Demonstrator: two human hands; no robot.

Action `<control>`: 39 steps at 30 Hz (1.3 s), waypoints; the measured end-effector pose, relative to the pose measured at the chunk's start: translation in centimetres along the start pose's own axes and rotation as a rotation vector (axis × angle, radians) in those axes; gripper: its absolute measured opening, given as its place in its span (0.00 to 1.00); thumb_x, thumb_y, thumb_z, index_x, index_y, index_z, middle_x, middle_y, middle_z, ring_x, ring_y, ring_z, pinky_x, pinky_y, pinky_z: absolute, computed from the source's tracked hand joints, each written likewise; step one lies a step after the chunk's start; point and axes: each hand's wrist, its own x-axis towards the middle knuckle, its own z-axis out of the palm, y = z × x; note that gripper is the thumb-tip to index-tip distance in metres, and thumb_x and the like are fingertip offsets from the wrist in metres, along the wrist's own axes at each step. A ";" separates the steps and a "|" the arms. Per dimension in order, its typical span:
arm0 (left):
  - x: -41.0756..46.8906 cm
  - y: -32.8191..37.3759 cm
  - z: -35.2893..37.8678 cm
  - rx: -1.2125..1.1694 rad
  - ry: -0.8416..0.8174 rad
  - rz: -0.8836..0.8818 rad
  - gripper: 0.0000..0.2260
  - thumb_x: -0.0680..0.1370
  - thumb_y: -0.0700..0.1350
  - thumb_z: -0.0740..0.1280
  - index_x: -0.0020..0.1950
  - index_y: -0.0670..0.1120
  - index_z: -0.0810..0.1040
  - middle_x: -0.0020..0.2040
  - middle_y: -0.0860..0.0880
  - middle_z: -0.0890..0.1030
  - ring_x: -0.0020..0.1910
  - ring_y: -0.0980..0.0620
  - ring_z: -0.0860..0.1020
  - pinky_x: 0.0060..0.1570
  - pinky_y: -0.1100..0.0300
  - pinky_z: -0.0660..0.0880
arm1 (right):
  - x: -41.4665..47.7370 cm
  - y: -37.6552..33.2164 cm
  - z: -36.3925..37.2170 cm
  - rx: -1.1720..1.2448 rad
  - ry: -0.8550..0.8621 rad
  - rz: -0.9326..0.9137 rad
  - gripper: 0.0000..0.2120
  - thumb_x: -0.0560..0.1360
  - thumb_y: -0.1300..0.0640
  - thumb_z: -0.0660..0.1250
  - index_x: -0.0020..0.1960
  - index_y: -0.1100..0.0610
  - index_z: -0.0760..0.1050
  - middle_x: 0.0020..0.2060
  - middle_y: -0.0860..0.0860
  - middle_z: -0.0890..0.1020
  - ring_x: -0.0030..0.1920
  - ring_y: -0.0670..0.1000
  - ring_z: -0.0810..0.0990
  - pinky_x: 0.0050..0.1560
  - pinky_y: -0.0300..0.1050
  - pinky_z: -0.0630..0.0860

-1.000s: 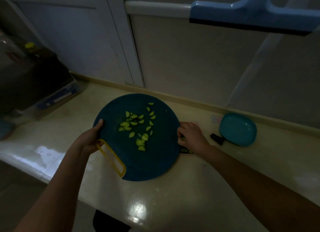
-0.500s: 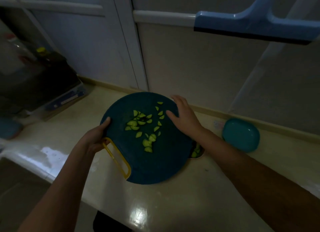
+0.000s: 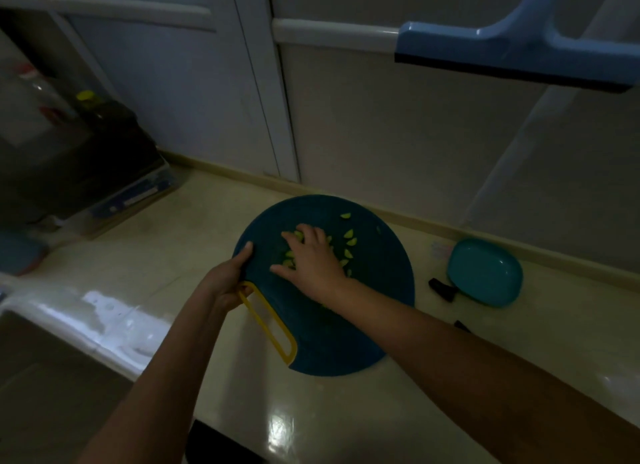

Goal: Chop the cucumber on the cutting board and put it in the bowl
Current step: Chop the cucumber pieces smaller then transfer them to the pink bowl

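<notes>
A round dark-teal cutting board point(image 3: 374, 311) with a yellow handle slot point(image 3: 268, 325) is held tilted above the counter. My left hand point(image 3: 228, 276) grips its left rim beside the slot. My right hand point(image 3: 311, 259) lies flat on the board with spread fingers, covering most of the chopped cucumber pieces point(image 3: 349, 243). A few pale green pieces show around my fingers. The bowl under the board's right edge is hidden by the board and my right forearm.
A teal oval dish point(image 3: 485, 273) lies on the cream counter point(image 3: 311, 411) at right, with a black knife handle point(image 3: 443, 288) beside it. Dark boxes and bottles point(image 3: 86, 162) stand at far left. A blue squeegee point(image 3: 512, 51) hangs overhead. The counter edge drops off at lower left.
My right hand moved from the board's right rim across its top and down onto the cucumber pieces. The board and my left hand stayed roughly in place.
</notes>
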 end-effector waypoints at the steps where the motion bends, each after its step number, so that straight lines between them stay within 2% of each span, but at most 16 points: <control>1: 0.1 -0.1 -0.1 0.000 0.012 -0.005 0.14 0.78 0.50 0.63 0.54 0.40 0.77 0.44 0.42 0.84 0.39 0.48 0.83 0.37 0.55 0.81 | -0.3 -0.1 0.2 -0.029 0.013 -0.025 0.31 0.75 0.42 0.61 0.73 0.55 0.59 0.71 0.55 0.60 0.70 0.56 0.57 0.71 0.50 0.58; 3: 0.2 -0.3 -0.2 -0.006 0.013 -0.017 0.16 0.77 0.50 0.64 0.57 0.39 0.76 0.48 0.42 0.83 0.41 0.47 0.83 0.37 0.55 0.81 | -0.7 -0.1 0.6 -0.064 0.062 -0.067 0.27 0.76 0.44 0.61 0.70 0.55 0.63 0.68 0.55 0.64 0.67 0.56 0.61 0.69 0.50 0.61; 7: 0.2 -0.4 0.2 -0.017 -0.010 -0.026 0.15 0.78 0.50 0.63 0.56 0.40 0.76 0.44 0.43 0.84 0.39 0.48 0.83 0.34 0.57 0.81 | -1.7 0.2 1.3 -0.128 0.162 -0.220 0.16 0.78 0.52 0.61 0.63 0.58 0.69 0.60 0.57 0.71 0.59 0.57 0.69 0.59 0.52 0.69; 10: 0.3 -0.3 0.4 -0.015 0.031 -0.019 0.16 0.77 0.51 0.64 0.56 0.40 0.76 0.44 0.43 0.84 0.39 0.48 0.83 0.34 0.57 0.81 | -2.9 0.8 2.1 -0.153 0.222 -0.365 0.08 0.75 0.60 0.65 0.53 0.60 0.74 0.49 0.58 0.77 0.49 0.59 0.75 0.50 0.56 0.75; 14: 0.3 -0.2 0.5 -0.027 0.060 -0.017 0.15 0.77 0.50 0.64 0.54 0.39 0.76 0.41 0.43 0.84 0.37 0.48 0.83 0.29 0.58 0.79 | -4.2 2.1 2.8 -0.182 0.222 -0.483 0.11 0.68 0.63 0.71 0.49 0.57 0.74 0.43 0.54 0.76 0.43 0.55 0.75 0.43 0.48 0.76; 18: 0.5 -0.4 0.6 -0.035 0.098 -0.015 0.16 0.76 0.51 0.66 0.57 0.40 0.76 0.43 0.43 0.84 0.39 0.48 0.83 0.35 0.56 0.81 | -5.1 3.4 2.4 -0.197 0.230 -0.532 0.17 0.63 0.62 0.75 0.48 0.54 0.73 0.42 0.51 0.75 0.42 0.51 0.75 0.44 0.44 0.73; 20: 0.6 -0.6 0.7 -0.040 0.110 -0.015 0.14 0.77 0.50 0.65 0.54 0.40 0.76 0.38 0.45 0.84 0.34 0.50 0.83 0.29 0.59 0.80 | -5.6 4.1 2.2 -0.214 0.245 -0.564 0.14 0.65 0.61 0.74 0.48 0.55 0.75 0.41 0.50 0.76 0.42 0.51 0.76 0.46 0.43 0.74; 22: 0.4 -0.7 0.9 -0.045 0.125 -0.005 0.11 0.78 0.49 0.63 0.47 0.41 0.76 0.31 0.47 0.83 0.27 0.53 0.81 0.20 0.65 0.74 | -6.2 4.9 2.2 -0.229 0.250 -0.588 0.11 0.66 0.61 0.73 0.47 0.56 0.76 0.42 0.51 0.77 0.43 0.52 0.76 0.49 0.45 0.74; 25: 0.3 -0.8 1.0 -0.057 0.145 0.016 0.10 0.79 0.49 0.63 0.44 0.42 0.75 0.28 0.49 0.82 0.24 0.54 0.80 0.18 0.66 0.71 | -6.7 6.9 2.3 -0.245 0.306 -0.611 0.07 0.69 0.61 0.70 0.46 0.57 0.76 0.43 0.52 0.78 0.46 0.52 0.74 0.54 0.45 0.70; 27: 0.4 -0.7 0.8 -0.086 0.136 0.012 0.10 0.79 0.49 0.63 0.46 0.42 0.75 0.30 0.48 0.82 0.26 0.54 0.80 0.19 0.65 0.73 | -6.9 7.9 2.1 -0.204 0.334 -0.604 0.03 0.73 0.59 0.66 0.46 0.57 0.76 0.44 0.53 0.78 0.49 0.51 0.72 0.54 0.45 0.70; 29: 0.6 -0.8 0.9 -0.083 0.116 0.018 0.11 0.79 0.49 0.62 0.47 0.42 0.75 0.30 0.48 0.82 0.26 0.54 0.80 0.20 0.65 0.73 | -6.9 8.5 1.7 -0.150 0.329 -0.536 0.07 0.74 0.53 0.62 0.48 0.56 0.74 0.48 0.54 0.78 0.53 0.51 0.71 0.56 0.45 0.72; 32: 0.6 -0.9 1.3 -0.079 0.107 0.030 0.11 0.79 0.50 0.61 0.45 0.42 0.75 0.29 0.48 0.82 0.26 0.54 0.80 0.20 0.65 0.74 | -6.7 8.6 1.4 -0.037 0.265 -0.355 0.15 0.73 0.47 0.60 0.55 0.55 0.70 0.58 0.54 0.71 0.60 0.53 0.67 0.59 0.47 0.72; 34: 0.5 -0.9 1.4 -0.085 0.097 0.033 0.11 0.79 0.50 0.61 0.46 0.43 0.75 0.30 0.48 0.83 0.27 0.54 0.81 0.22 0.64 0.75 | -6.6 8.4 1.3 0.026 0.212 -0.256 0.20 0.72 0.44 0.60 0.57 0.56 0.68 0.61 0.55 0.69 0.62 0.53 0.64 0.59 0.48 0.71; 39: 0.7 -0.9 1.7 -0.111 0.117 0.041 0.11 0.80 0.50 0.61 0.46 0.42 0.75 0.29 0.49 0.82 0.25 0.55 0.80 0.20 0.65 0.73 | -6.3 8.2 1.0 0.129 0.166 -0.173 0.22 0.71 0.44 0.59 0.56 0.60 0.71 0.58 0.55 0.72 0.60 0.53 0.66 0.61 0.47 0.70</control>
